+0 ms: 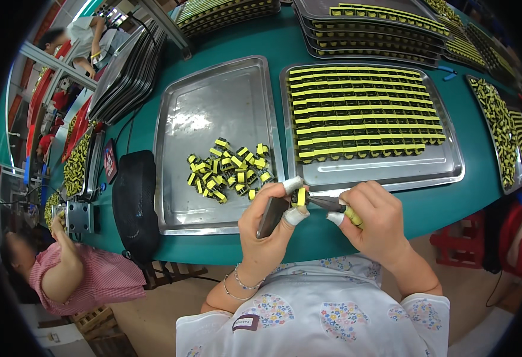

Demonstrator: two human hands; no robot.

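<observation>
My left hand (253, 237) pinches a small yellow-and-black component (301, 197), probably a coil or transformer, between white-wrapped thumb and fingertip. A dark flat object (272, 218) lies across the same palm. In my right hand (381, 221) is a tool with a dark tapered body (327, 203) and a yellowish handle (352, 216). Its thin tip meets or nearly touches the component; contact cannot be made out. Just beyond my left hand, a loose pile of similar components (231, 169) lies in a metal tray (198, 122). Another tray (380, 177) holds them in neat rows.
Stacked filled trays (371, 43) stand at the back, and upright trays (131, 74) lean at far left. A black case (136, 202) sits beside the left tray. A tray of loose components (496, 128) is at right. Another person (79, 268) works at left.
</observation>
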